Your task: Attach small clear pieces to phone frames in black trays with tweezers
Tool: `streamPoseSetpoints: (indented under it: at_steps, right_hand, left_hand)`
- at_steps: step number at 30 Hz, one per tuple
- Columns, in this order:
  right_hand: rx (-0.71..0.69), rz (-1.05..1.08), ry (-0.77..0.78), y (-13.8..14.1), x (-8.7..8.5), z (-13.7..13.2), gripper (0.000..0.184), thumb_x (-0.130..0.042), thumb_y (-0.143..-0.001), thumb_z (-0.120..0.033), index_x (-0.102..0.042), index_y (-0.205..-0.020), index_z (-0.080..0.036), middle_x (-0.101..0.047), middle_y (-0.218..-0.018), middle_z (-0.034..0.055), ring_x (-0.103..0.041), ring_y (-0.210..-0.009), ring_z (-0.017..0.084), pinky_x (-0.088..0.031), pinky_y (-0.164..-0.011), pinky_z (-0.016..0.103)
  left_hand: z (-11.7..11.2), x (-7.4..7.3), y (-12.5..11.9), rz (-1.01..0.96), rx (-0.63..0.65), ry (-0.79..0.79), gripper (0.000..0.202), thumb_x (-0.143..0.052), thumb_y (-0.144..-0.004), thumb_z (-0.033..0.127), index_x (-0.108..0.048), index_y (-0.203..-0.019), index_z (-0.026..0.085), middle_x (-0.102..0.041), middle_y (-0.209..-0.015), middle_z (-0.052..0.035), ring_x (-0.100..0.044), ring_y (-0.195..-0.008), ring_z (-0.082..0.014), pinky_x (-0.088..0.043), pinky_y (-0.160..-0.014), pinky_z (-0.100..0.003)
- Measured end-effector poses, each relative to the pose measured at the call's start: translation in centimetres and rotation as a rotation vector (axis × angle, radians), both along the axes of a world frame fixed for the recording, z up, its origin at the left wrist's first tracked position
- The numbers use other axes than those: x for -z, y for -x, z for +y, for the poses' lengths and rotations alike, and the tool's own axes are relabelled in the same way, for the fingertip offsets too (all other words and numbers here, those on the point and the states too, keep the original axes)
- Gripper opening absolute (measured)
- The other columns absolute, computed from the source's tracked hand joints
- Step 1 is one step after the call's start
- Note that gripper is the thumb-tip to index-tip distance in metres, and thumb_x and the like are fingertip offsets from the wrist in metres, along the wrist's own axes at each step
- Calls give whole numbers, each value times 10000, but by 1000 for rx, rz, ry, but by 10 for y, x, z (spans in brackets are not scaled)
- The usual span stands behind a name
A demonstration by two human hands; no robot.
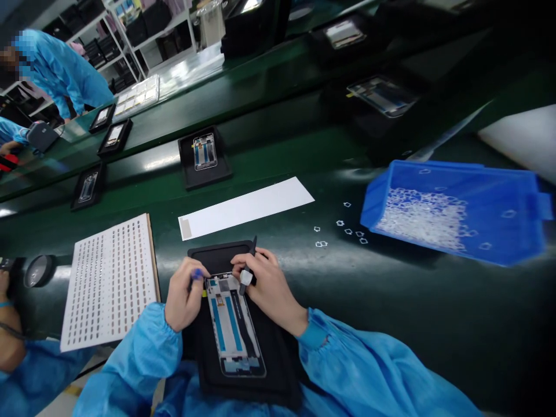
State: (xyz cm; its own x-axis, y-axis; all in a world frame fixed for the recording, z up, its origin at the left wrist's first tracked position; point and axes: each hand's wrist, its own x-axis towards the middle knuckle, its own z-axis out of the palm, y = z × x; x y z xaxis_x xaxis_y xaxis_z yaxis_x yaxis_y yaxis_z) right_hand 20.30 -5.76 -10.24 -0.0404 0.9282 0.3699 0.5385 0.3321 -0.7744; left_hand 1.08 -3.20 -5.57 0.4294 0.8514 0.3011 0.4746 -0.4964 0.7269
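Observation:
An opened phone frame (232, 330) with blue strips and a black ribbon lies in a black tray (269, 370) before me. My left hand (185, 295) is closed at its upper left corner, with a blue patch on one finger; what the fingertips pinch is too small to tell. Over the upper right corner, my right hand (269, 286) grips a slim dark tool (253, 248), its narrow end pointing up and away. A whitish piece (246, 277) shows on the tool's lower part. The fingers partly cover the frame's top edge.
Right, a blue bin (499, 197) holds many small white rings (421, 220); several loose rings (340, 223) lie beside it. A white strip (247, 208) lies beyond my tray. Left are a perforated board (110, 284), round dish (38, 271) and a co-worker's arm (11, 330). Phone trays (204, 156) stand further back.

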Motion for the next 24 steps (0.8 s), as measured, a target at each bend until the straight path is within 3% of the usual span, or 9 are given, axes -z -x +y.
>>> streamPoseSetpoints:
  at_steps: [4,7,13,15,18,21,24]
  right_hand:
    - [-6,-17,11,0,1,-1,328,-424,-728,8,-499,-940,-230,-646,-776,-27,-589,-741,192,-313,-964,451]
    - [-10,-12,41,-1,0,-2,299,-422,-769,-16,-499,-963,-231,-639,-764,-25,-595,-750,191,-308,-980,470]
    - [-38,53,102,-1,-6,-4,200,-413,-834,-78,-494,-922,-239,-634,-751,-24,-607,-777,202,-311,-994,495]
    - [-28,91,130,-7,-10,-3,158,-439,-855,-116,-510,-920,-241,-646,-774,-18,-617,-802,204,-365,-957,461]
    - [154,93,138,-32,-13,-1,93,-524,-871,-230,-548,-960,-242,-659,-819,13,-617,-807,220,-458,-777,372]
    - [413,-193,99,-70,-12,0,153,-491,-863,-286,-583,-968,-223,-628,-777,59,-593,-773,270,-450,-716,398]
    - [495,-484,94,-98,-11,-3,340,-387,-833,-237,-599,-1093,-184,-600,-798,119,-581,-847,349,-440,-759,488]
  left_hand:
    - [-11,2,4,505,164,-288,247,-454,-911,156,-633,-1075,200,-525,-762,-29,-520,-659,-157,-411,-573,-271]
    - [-14,8,3,704,193,-416,293,-462,-917,152,-614,-1160,211,-517,-734,-17,-494,-619,-163,-371,-547,-288]
    - [-15,14,4,703,214,-408,303,-435,-940,151,-575,-1206,184,-534,-759,-15,-512,-634,-156,-384,-562,-292]
    - [-16,15,4,714,217,-404,311,-418,-946,147,-559,-1224,166,-538,-762,-19,-520,-642,-154,-392,-567,-290]
    - [-16,17,4,729,228,-405,324,-402,-946,123,-535,-1241,136,-547,-778,-28,-522,-641,-158,-406,-570,-294]
    - [-16,17,1,741,236,-442,331,-375,-943,82,-526,-1236,118,-547,-768,-27,-530,-633,-160,-400,-567,-295]
    - [-19,14,-3,781,262,-429,320,-370,-946,78,-527,-1223,104,-565,-782,-34,-571,-661,-165,-408,-581,-298]
